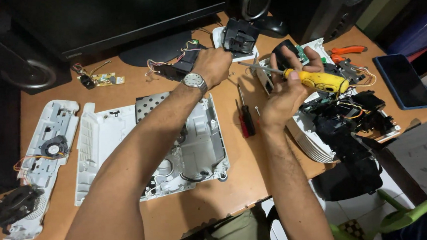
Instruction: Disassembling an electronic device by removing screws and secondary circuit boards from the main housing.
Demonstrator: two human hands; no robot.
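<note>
My left hand point(214, 65), with a wristwatch point(194, 81) on the wrist, reaches to the back of the wooden desk and closes around a black plastic part point(239, 35) that sits on a small white tray point(217, 36). My right hand point(285, 89) holds a yellow-handled screwdriver point(318, 80) with its shaft pointing left, and also grips a small black piece with a green circuit board point(301, 55) between thumb and fingers. A white opened casing point(195, 150) lies under my left forearm.
A red and black screwdriver point(245, 118) lies between my arms. Dismantled black and white parts with wires point(349, 117) crowd the right. A white panel with a small fan point(49, 143) lies left. A phone point(404, 81), orange pliers point(346, 50) and a monitor stand point(156, 50) are at the back.
</note>
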